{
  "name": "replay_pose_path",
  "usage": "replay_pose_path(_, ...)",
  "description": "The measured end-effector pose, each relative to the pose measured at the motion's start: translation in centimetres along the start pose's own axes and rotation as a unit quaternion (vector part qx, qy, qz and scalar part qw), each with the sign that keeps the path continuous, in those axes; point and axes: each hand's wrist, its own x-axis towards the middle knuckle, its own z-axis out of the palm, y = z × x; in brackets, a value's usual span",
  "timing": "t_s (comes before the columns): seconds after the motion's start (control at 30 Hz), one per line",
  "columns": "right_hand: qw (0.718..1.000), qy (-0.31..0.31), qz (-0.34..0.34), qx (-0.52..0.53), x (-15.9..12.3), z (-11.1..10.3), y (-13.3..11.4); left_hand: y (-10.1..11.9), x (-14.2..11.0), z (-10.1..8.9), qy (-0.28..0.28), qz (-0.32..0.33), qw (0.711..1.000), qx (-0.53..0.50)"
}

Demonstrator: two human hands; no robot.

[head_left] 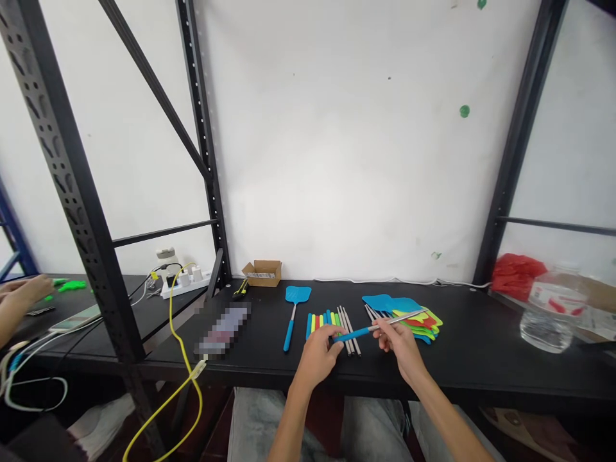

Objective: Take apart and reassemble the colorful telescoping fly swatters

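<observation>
My left hand [318, 354] pinches the blue grip end of a fly swatter handle [357, 333]. Farther along it, my right hand [398, 340] is closed around its metal rod, whose tip points up to the right. Behind my left hand lies a row of coloured grips [309, 325] in blue, yellow, red and green, partly covered by the hand. Several bare metal rods [344, 316] rest beside them. A pile of swatter heads [385, 303] in blue, yellow, red and green lies beyond my right hand. Left of the grips is a whole blue fly swatter [298, 294].
On the black table [457, 359] sit a small cardboard box [264, 273], a blurred-out phone [226, 328] and a yellow cable [180, 340]. A water bottle [551, 321] and red plastic bag [517, 274] stand right. Another person's hand [26, 292] is at far left, near a power strip [187, 282].
</observation>
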Motion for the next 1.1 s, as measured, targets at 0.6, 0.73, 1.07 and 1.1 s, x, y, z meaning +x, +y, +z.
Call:
replay_pose_path(0.6,0.990,0.094,0.002,0.109,-0.04,-0.07,-0.16,0.34,-0.05,-0.19,0.013,-0.019,1.000,-0.009)
replay_pose_path(0.73,0.990,0.104,-0.011,0.091,-0.12,-0.02,-0.30,0.47,-0.11,-0.30,0.023,-0.020,0.999,-0.013)
replay_pose_path(1.07,0.994,0.095,-0.044,0.008,-0.32,0.05,-0.26,0.69,-0.20,-0.46,0.019,-0.010,1.000,-0.018)
replay_pose_path(1.1,0.994,0.096,-0.046,-0.002,-0.33,0.07,-0.21,0.76,-0.24,-0.49,0.020,-0.009,1.000,-0.015)
